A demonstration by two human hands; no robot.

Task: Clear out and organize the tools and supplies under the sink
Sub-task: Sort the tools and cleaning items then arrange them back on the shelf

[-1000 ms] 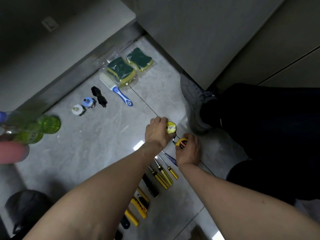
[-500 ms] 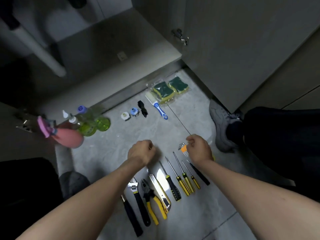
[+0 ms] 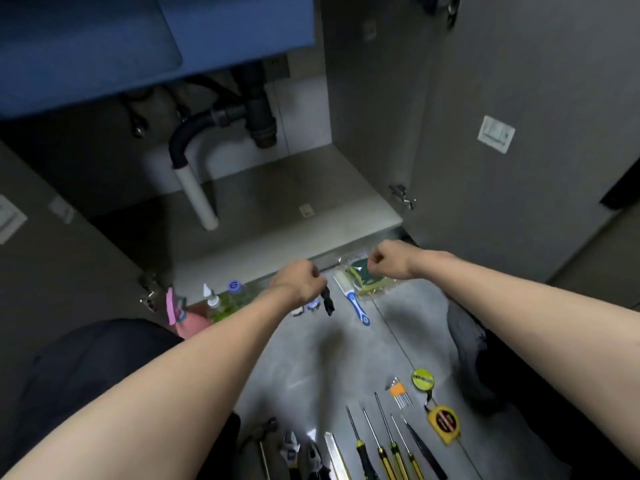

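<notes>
Head view: we've lifted both hands off the floor row; left grip and right grip clenched empty, yellow-handled screwdrivers below, grey cabinet shelf ahead cleared.

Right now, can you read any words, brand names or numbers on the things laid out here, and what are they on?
"S" or a similar swirl mark: on the blue bottle cap, too blurred to be sure.
Yellow tape measure: red label, print unreadable.
Round yellow-green disc: dark band of lettering, too small to read.
White stickers on the cabinet door: no legible text.
</notes>
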